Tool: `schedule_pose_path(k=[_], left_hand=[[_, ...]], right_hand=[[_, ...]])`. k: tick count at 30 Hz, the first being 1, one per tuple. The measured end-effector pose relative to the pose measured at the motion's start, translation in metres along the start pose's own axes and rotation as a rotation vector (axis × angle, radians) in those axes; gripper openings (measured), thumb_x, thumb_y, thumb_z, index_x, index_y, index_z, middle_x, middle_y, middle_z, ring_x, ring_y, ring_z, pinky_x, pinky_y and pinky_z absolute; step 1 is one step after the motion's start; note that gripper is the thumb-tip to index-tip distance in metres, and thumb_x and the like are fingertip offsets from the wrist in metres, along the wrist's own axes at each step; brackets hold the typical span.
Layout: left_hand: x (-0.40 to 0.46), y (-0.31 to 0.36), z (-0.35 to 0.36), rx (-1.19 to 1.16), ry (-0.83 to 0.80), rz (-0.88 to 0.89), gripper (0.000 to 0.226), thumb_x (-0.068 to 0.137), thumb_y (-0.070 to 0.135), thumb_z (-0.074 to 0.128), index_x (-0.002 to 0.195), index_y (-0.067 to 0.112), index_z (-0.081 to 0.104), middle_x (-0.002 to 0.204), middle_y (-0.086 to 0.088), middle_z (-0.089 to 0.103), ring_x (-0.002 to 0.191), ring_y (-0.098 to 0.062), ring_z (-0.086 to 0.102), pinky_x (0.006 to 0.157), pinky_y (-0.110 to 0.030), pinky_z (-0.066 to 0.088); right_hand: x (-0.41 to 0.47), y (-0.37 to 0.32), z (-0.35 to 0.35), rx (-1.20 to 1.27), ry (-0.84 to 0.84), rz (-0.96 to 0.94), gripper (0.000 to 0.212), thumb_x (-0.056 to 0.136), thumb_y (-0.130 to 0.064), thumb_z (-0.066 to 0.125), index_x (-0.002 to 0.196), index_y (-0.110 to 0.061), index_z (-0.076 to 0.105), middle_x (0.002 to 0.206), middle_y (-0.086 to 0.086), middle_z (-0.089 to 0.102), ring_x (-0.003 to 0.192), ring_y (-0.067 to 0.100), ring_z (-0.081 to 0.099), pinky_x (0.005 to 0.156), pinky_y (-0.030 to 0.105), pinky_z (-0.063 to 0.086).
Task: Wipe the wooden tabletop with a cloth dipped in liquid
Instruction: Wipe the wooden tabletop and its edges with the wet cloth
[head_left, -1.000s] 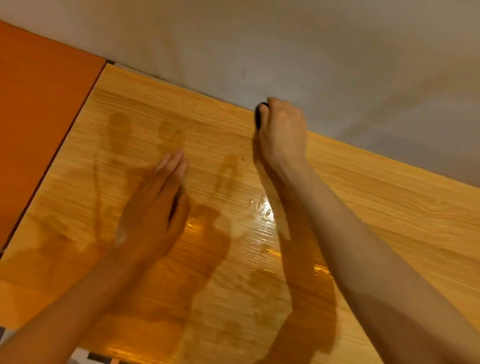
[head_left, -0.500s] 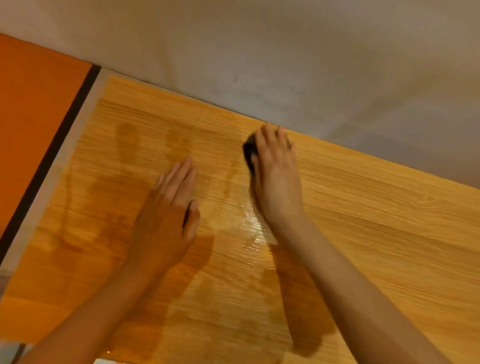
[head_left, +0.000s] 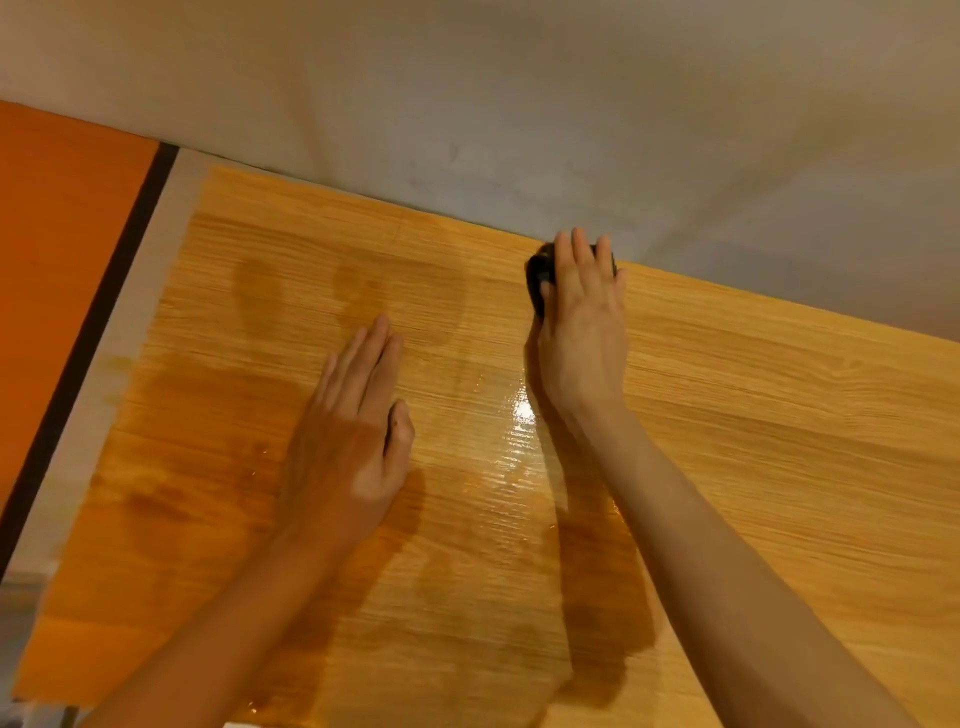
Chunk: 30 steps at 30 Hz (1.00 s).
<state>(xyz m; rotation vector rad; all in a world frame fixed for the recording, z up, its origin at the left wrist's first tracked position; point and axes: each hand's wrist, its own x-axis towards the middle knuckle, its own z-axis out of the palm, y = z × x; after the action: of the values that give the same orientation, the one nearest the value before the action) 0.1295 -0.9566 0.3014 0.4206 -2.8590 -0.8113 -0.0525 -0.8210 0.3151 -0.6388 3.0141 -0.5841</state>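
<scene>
The wooden tabletop (head_left: 753, 441) fills most of the view, with a shiny wet streak down its middle. My right hand (head_left: 582, 332) presses a small dark cloth (head_left: 537, 278) onto the wood near the far edge; the fingers lie over it and only its left part shows. My left hand (head_left: 353, 431) rests flat on the tabletop to the left, fingers straight and together, holding nothing.
A grey wall (head_left: 519, 104) runs along the table's far edge. Left of the table lies an orange panel (head_left: 57, 260), separated by a dark gap (head_left: 93, 332). Damp darker patches mark the wood at the left.
My right hand pulled the cloth back toward me, then pushed it out again to the far edge. My left hand has stayed flat in about the same spot.
</scene>
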Motion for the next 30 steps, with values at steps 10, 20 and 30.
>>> schedule_pose_path(k=[10,20,30], left_hand=[[0.002,0.000,0.002,0.010,0.021,0.015,0.056,0.101,0.017,0.039,0.155,0.002,0.032,0.165,-0.012,0.025,0.154,-0.028,0.021,0.126,-0.044,0.016],[0.001,0.001,0.001,0.025,0.013,0.012,0.055,0.102,0.018,0.036,0.155,0.001,0.031,0.165,-0.013,0.024,0.154,-0.029,0.020,0.127,-0.036,0.008],[0.002,0.003,0.000,0.041,-0.021,-0.046,0.058,0.103,0.021,0.033,0.158,0.008,0.025,0.167,-0.005,0.019,0.155,-0.018,0.012,0.127,-0.028,0.001]], right_hand=[[-0.092,0.004,-0.019,0.000,-0.138,-0.177,0.046,0.104,-0.029,0.038,0.148,-0.017,0.034,0.159,0.004,0.023,0.149,0.023,0.008,0.122,0.039,0.004],[-0.113,0.012,-0.022,0.072,-0.016,0.016,0.046,0.105,-0.023,0.036,0.149,-0.015,0.031,0.159,0.006,0.020,0.149,0.022,0.006,0.122,0.042,0.006],[-0.020,0.042,-0.021,0.077,0.013,0.167,0.045,0.104,-0.024,0.035,0.148,-0.014,0.035,0.158,0.010,0.025,0.148,0.030,0.011,0.120,0.049,0.008]])
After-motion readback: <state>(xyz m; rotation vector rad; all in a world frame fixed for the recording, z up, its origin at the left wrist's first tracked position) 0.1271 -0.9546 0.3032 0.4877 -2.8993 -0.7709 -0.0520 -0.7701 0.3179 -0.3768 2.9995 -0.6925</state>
